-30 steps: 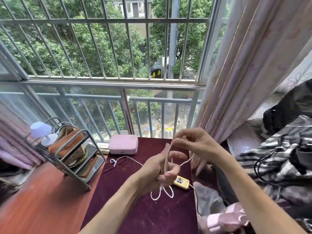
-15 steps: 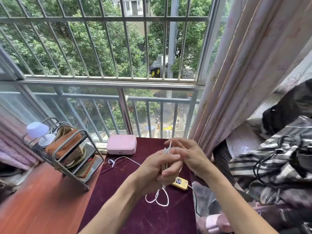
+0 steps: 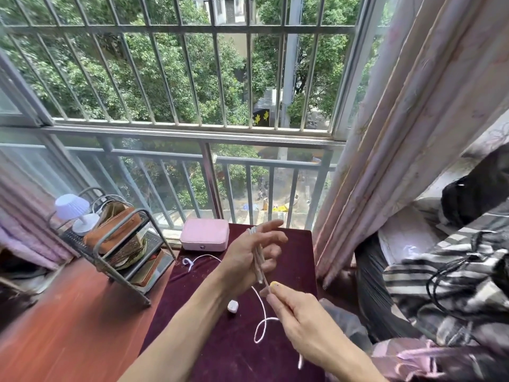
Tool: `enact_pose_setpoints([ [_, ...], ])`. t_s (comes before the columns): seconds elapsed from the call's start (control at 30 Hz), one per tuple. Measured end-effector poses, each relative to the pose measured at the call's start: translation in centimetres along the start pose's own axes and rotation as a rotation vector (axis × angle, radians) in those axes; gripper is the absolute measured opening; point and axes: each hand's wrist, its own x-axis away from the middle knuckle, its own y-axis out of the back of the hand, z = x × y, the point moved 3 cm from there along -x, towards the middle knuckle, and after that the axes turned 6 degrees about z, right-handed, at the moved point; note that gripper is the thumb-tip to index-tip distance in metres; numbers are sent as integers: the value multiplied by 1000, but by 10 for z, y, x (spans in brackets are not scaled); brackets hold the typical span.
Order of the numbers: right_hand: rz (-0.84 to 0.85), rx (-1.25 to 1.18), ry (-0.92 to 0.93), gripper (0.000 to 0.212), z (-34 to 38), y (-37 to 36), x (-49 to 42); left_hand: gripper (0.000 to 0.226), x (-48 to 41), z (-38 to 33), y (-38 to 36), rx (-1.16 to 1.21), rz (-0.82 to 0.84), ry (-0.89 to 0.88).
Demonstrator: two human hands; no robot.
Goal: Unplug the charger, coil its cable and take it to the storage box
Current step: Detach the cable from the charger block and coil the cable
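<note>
I am in the coiling step — my left hand (image 3: 249,260), fingers half spread, carries the cable (image 3: 258,260) loops, while my right hand (image 3: 300,323) pinches the loose strand. The charger (image 3: 233,306) lies on the maroon table (image 3: 225,354). Next — another wrap over the palm.

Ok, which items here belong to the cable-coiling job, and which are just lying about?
Job:
left hand
right hand
white cable
white charger plug
pink box, possibly the storage box

Lying about:
wire rack
small lamp
curtain
striped cloth
</note>
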Motion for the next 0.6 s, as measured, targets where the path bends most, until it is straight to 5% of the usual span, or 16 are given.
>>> enact_pose_setpoints([
  [0.2, 51, 358, 66, 28, 50, 51, 7, 39, 2, -2, 12, -366, -48, 93],
  [0.4, -41, 234, 184, 14, 58, 115, -30, 25, 19, 10, -9, -436, 278, 227],
  [0.6, 4, -37, 155, 7, 32, 121, -63, 58, 21, 24, -15, -369, 210, 300],
])
